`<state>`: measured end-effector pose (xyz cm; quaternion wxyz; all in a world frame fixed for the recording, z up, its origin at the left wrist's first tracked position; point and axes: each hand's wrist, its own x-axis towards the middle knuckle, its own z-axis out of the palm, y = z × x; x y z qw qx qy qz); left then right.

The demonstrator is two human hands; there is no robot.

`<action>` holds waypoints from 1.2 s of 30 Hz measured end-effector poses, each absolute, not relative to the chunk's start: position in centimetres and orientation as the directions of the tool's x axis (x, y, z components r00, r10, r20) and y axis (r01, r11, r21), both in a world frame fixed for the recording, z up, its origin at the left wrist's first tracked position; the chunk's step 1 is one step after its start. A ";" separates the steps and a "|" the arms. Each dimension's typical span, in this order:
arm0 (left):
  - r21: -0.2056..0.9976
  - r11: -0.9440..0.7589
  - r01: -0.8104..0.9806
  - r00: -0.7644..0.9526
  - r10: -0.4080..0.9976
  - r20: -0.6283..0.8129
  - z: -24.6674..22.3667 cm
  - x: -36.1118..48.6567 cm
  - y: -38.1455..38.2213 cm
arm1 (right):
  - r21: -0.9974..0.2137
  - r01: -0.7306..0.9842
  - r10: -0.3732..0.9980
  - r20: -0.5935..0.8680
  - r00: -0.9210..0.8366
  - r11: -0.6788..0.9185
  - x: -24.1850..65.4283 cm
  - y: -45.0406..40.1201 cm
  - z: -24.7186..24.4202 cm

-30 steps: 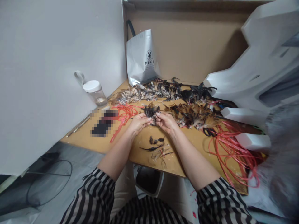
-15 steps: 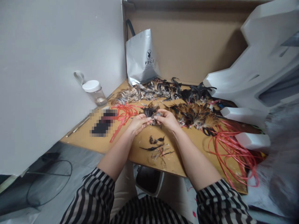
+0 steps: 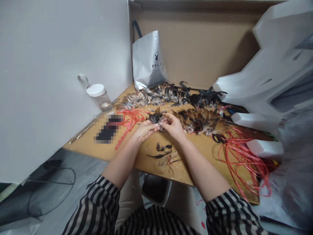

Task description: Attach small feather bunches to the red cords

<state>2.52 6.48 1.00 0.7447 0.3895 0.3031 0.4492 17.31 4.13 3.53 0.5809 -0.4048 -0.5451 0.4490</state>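
Between my two hands, above the middle of the wooden table (image 3: 144, 163), is a small bunch of dark feathers (image 3: 155, 116). My left hand (image 3: 147, 129) pinches its lower end from the left, thumb and fingertips together. From the right, my right hand (image 3: 172, 126) is closed with its fingertips at the same end, touching or almost touching the left thumb. The exact grip of the right fingertips is too small to make out. Just below my hands lie loose dark feathers (image 3: 163, 155). A pile of brown and black feather bunches (image 3: 202, 121) lies right beside my right hand.
Red plastic strings (image 3: 130, 119) lie to the left, with a larger tangle (image 3: 241, 156) at the right edge. Black-handled scissors (image 3: 217, 138) sit near it. Behind are more feathers (image 3: 151, 98), a silver bag (image 3: 148, 62) and a white-lidded jar (image 3: 99, 96). White foam pieces (image 3: 265, 147) jut in from the right.
My right hand has shifted slightly left, closer to my left hand, and its fingers have bent more. My left hand keeps its place at the feather bunch.
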 end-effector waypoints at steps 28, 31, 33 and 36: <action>0.904 0.295 -0.310 0.441 0.887 -0.138 1.0 2.5 6.1 | -0.987 -0.116 0.994 0.112 0.019 0.113 17.1 4.2 2.3; 0.917 0.296 -0.268 0.464 0.874 -0.147 1.1 2.4 6.0 | -0.984 -0.160 0.996 0.083 -0.028 0.078 17.2 4.3 2.2; 0.935 0.260 -0.239 0.459 0.879 -0.127 1.2 2.4 6.0 | -0.981 -0.184 0.997 0.070 -0.042 0.061 17.2 4.2 2.2; 0.968 0.175 -0.181 0.412 0.907 -0.087 1.3 2.4 6.1 | -0.985 -0.169 0.998 0.053 -0.031 0.047 16.9 4.1 2.4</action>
